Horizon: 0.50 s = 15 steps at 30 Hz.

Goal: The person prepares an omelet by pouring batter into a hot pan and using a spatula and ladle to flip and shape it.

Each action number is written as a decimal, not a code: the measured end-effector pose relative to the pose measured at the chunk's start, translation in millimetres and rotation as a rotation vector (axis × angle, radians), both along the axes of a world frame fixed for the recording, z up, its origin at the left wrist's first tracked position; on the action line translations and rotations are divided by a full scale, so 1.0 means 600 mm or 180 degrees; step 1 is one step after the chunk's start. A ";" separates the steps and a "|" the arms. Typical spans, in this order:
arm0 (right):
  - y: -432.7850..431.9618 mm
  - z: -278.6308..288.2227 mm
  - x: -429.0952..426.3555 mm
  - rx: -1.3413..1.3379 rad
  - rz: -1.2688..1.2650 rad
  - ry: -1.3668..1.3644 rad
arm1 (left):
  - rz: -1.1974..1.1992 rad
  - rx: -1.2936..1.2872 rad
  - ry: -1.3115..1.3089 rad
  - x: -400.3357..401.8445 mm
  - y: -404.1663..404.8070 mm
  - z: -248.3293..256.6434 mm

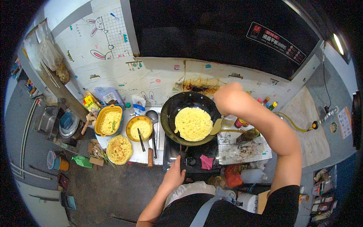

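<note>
A round yellow egg pancake point(193, 124) lies in a black wok point(170, 117) on the gas stove. My left hand point(175, 173) grips the wok's handle point(182, 153) at the near side, its index finger stretched along it. Raised over the wok's far right rim, my right hand point(230, 98) is closed on a spatula whose handle is mostly hidden. The spatula's yellowish blade point(217, 126) hangs down to the pancake's right edge. Left of the wok, a yellow bowl of batter point(133, 122) has black chopsticks point(140, 139) leaning in it.
A browned pancake point(119, 149) lies at the counter's left, below a yellow basket of noodles point(99, 124). A ladle point(152, 115) and a wooden-handled knife point(150, 159) lie near the bowl. A pink cloth point(207, 162) rests on the stove front. Sauce bottles point(272, 106) stand right.
</note>
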State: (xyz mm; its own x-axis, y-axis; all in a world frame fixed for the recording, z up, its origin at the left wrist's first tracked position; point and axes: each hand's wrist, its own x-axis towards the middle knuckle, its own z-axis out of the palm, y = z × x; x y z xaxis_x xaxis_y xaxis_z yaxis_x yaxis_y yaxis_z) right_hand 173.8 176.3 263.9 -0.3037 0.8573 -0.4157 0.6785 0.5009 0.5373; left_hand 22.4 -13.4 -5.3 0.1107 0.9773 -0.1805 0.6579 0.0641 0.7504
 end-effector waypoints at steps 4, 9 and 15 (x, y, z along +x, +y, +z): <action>0.017 -0.026 0.031 -0.0129 -0.0110 0.0061 | -0.0068 0.0111 0.0014 0.000 0.002 -0.008; 0.009 -0.035 0.097 -0.0518 -0.0484 0.0663 | -0.0039 0.0052 0.0051 -0.004 0.003 -0.009; -0.008 -0.197 0.226 -0.1144 -0.1278 0.1826 | -0.0016 0.0030 0.0040 -0.008 0.004 -0.009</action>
